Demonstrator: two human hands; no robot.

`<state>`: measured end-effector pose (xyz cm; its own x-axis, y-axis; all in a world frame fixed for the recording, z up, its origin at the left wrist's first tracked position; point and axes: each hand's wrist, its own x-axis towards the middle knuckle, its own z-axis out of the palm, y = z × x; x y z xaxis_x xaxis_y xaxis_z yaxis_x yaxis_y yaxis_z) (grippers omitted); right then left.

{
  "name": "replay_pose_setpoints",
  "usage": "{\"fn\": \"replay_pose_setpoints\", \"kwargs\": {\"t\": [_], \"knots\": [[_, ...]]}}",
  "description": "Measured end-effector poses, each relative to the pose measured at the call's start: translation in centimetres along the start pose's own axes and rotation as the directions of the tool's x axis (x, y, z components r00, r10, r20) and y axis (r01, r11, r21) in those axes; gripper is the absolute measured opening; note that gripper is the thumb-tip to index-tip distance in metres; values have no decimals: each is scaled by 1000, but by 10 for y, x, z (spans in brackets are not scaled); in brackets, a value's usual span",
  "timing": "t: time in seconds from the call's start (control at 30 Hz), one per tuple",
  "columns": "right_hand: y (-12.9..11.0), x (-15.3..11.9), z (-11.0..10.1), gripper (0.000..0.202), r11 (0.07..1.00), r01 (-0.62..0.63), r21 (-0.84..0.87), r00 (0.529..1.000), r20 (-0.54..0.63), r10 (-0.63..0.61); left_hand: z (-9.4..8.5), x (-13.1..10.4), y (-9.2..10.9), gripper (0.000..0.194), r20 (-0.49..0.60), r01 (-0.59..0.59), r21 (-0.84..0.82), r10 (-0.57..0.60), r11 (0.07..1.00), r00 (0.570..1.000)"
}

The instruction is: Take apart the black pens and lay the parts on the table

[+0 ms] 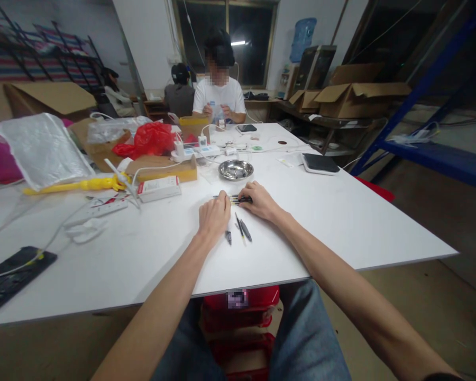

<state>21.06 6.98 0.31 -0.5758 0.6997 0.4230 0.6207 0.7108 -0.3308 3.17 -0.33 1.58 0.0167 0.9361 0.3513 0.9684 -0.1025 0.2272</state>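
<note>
Several thin dark pen refills (235, 200) lie crosswise on the white table between my two hands. My left hand (215, 216) is closed around their left ends. At their right ends, my right hand (258, 201) has its fingers curled round the dark tips. Just below, a grey pen part (246, 230) lies beside a thin dark refill (240, 227). A clear and dark pen piece (228, 237) rests by my left hand, its upper end partly hidden. Beyond my hands sits a round metal dish (236, 170) with small dark pieces in it.
A white box (159, 189), power strip (196, 153), cables, yellow tool (83, 184) and red bag (153, 138) crowd the left. A black device (320, 163) lies at the right. A person (219, 98) sits across the table (381, 227). A dark keyboard-like object (16, 275) is nearer left.
</note>
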Motion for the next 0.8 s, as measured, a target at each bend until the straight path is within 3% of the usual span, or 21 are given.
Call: {"fn": "replay_pose_setpoints", "kwargs": {"t": [0.1,0.2,0.3,0.4,0.5,0.63,0.8], "knots": [[-2,-4,1,5,1000,17,-24,1000,-13,-18,2,7,-4,21,-168,-162,-108,143,981,975],[-7,-4,-1,10,998,36,-56,998,-40,-38,2,17,-8,18,-257,-300,-117,263,947,930],[-15,-3,-4,14,999,6,-38,989,-148,-12,1,28,-8,25,-248,-429,-33,408,903,879],[-23,-6,-8,18,992,-70,107,973,-214,91,0,37,-7,21,-176,-506,76,511,859,841],[-28,-7,-10,23,978,-132,164,971,-174,161,-2,39,-10,21,-131,-454,148,473,879,872],[-28,-7,-11,34,981,-148,127,982,-99,161,-8,30,-18,26,-41,-370,144,379,918,924],[-27,-6,-9,21,967,-78,242,986,-124,111,-18,12,-17,28,122,-300,131,285,945,951]]}}
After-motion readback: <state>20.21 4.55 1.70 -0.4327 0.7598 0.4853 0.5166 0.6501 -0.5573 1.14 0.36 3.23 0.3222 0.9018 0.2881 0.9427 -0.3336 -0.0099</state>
